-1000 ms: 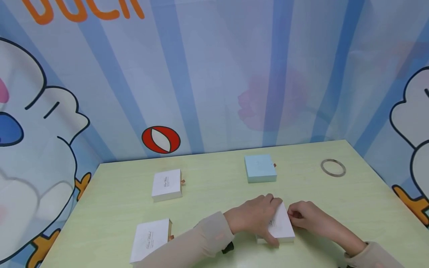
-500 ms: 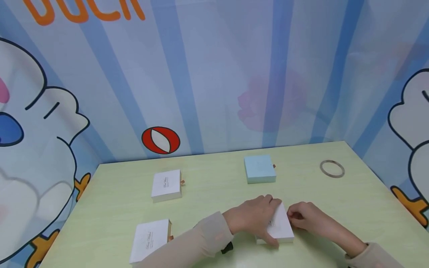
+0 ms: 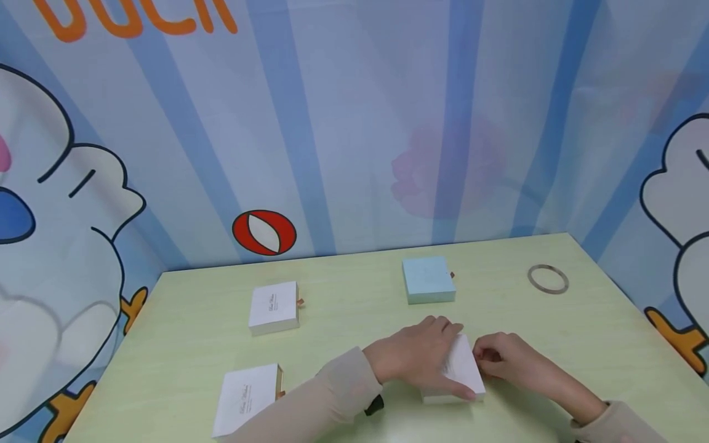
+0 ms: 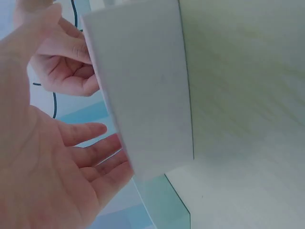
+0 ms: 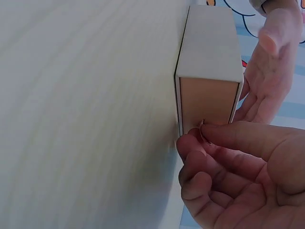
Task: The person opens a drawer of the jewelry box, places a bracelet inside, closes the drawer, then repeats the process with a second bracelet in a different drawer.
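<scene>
My left hand (image 3: 412, 354) lies over a small white drawer box (image 3: 466, 364) near the front of the table. Its thumb is raised off the box, and its fingertips rest along the far side in the left wrist view. At the box's right end, my right hand (image 3: 511, 358) pinches a thin ribbon pull tab (image 5: 203, 132) between thumb and forefinger. The tab sits on the peach-coloured drawer front (image 5: 208, 101), which is level with the sleeve's edges. The box's printed top is partly hidden under the left hand.
A light blue box (image 3: 429, 280) with a ribbon tab stands behind. Two more white boxes, a rear one (image 3: 274, 307) and a front one (image 3: 246, 400), sit to the left. A grey ring (image 3: 548, 279) lies at the back right of the pale table (image 3: 343, 295).
My left thumb has lifted from the box's front edge and swung to the right. The right hand keeps its pinch, and the box has not visibly moved.
</scene>
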The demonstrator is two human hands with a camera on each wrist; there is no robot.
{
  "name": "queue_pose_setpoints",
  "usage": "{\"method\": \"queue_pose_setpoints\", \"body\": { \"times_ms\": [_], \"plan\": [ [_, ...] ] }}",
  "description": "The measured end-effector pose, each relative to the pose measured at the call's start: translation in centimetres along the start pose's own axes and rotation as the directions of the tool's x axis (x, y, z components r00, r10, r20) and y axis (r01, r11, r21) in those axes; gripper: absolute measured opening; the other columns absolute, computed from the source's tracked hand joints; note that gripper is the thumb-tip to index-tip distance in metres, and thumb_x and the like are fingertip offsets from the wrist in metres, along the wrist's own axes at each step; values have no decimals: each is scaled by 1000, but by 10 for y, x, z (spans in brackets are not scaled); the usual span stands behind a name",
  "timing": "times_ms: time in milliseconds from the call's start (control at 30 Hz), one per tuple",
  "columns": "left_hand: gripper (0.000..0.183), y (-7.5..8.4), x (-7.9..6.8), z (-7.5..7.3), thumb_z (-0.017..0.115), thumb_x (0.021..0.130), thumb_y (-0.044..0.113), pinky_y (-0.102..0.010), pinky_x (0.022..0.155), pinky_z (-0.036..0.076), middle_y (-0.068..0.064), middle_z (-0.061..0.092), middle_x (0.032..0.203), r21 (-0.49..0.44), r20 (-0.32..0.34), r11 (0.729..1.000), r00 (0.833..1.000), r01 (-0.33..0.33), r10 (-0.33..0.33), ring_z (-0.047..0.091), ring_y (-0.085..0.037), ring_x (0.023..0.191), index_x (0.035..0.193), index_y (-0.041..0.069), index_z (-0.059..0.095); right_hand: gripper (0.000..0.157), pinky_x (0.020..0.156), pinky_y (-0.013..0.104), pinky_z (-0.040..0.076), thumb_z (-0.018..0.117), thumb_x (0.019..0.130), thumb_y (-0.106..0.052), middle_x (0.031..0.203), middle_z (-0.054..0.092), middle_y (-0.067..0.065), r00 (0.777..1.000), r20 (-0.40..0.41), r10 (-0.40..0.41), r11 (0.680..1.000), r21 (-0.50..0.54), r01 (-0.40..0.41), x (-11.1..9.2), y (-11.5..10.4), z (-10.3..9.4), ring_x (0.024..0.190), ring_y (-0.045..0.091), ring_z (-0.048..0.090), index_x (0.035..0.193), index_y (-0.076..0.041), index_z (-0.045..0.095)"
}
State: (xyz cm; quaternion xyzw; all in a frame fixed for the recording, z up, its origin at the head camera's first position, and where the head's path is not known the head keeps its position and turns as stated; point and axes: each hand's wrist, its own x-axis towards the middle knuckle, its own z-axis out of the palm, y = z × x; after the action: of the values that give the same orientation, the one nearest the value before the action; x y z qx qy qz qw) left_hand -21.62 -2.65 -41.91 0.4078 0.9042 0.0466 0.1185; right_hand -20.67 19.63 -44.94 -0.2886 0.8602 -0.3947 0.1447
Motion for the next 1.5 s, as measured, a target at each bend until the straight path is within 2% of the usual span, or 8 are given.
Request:
{"method": "queue_pose_setpoints", "body": {
  "times_ms": [133, 267, 533, 800, 967, 1100, 1333, 1500],
  "plan": [
    [98, -5, 3, -3, 49, 84, 81, -23, 102, 41, 1, 43, 146, -37, -6, 999, 1000, 18, -18, 42, -12, 129, 154, 14, 33, 12, 55, 23, 44, 62, 92, 3, 69, 56, -7, 1000, 3, 23, 999, 28, -23, -1, -1, -3, 60, 3, 48, 86, -6, 67],
    [94, -10, 4, -7, 45, 87, 79, -25, 102, 42, 0, 44, 146, -64, -25, 998, 999, 20, -22, 42, -13, 129, 154, 14, 34, 10, 51, 24, 45, 62, 95, -1, 67, 57, -4, 999, 5, 51, 997, 52, -51, 0, -2, -6, 57, 5, 49, 87, -5, 67],
    [91, -21, 6, -13, 46, 90, 75, -29, 108, 38, -5, 40, 151, -95, -68, 995, 997, 27, -34, 37, -17, 138, 156, 13, 31, 14, 49, 28, 47, 61, 99, -9, 68, 61, 3, 996, -17, 92, 991, 96, -90, 4, -4, -20, 55, 13, 53, 92, 0, 68],
    [93, -36, 12, -19, 55, 87, 74, -29, 104, 42, -5, 45, 146, -71, -126, 997, 991, 31, -40, 43, -18, 130, 155, 14, 34, 13, 51, 29, 49, 62, 99, -8, 69, 63, 4, 991, -98, 97, 995, 49, -92, 10, -7, -29, 58, 16, 56, 95, 4, 66],
    [92, -45, 12, -23, 57, 87, 72, -32, 106, 41, -6, 43, 148, -70, -134, 995, 988, 69, -78, 40, -20, 134, 155, 14, 34, 12, 52, 28, 48, 61, 99, -6, 73, 63, 3, 982, -164, 95, 995, -9, -98, 16, -8, -32, 60, 18, 56, 96, 4, 66],
    [94, -52, 16, -26, 56, 87, 73, -34, 109, 38, -6, 40, 151, -67, -139, 993, 985, 95, -104, 37, -22, 138, 155, 13, 32, 11, 53, 28, 48, 61, 99, -6, 74, 63, 4, 970, -213, 119, 990, -51, -132, 23, -9, -34, 62, 21, 56, 98, 5, 66],
    [92, -62, 27, -30, 55, 89, 71, -36, 111, 36, -7, 39, 152, -36, -147, 992, 981, 124, -128, 35, -23, 140, 155, 13, 31, 12, 56, 29, 50, 61, 97, -3, 77, 65, 8, 959, -251, 128, 984, -86, -154, 40, -6, -45, 66, 23, 60, 100, 8, 65],
    [90, -68, 33, -31, 56, 89, 69, -35, 109, 38, -8, 39, 153, -26, -179, 990, 974, 139, -141, 36, -23, 139, 154, 11, 32, 13, 59, 31, 52, 60, 98, -2, 81, 66, 13, 955, -263, 134, 982, -97, -165, 55, -3, -54, 69, 28, 63, 102, 10, 64]
  ]
}}
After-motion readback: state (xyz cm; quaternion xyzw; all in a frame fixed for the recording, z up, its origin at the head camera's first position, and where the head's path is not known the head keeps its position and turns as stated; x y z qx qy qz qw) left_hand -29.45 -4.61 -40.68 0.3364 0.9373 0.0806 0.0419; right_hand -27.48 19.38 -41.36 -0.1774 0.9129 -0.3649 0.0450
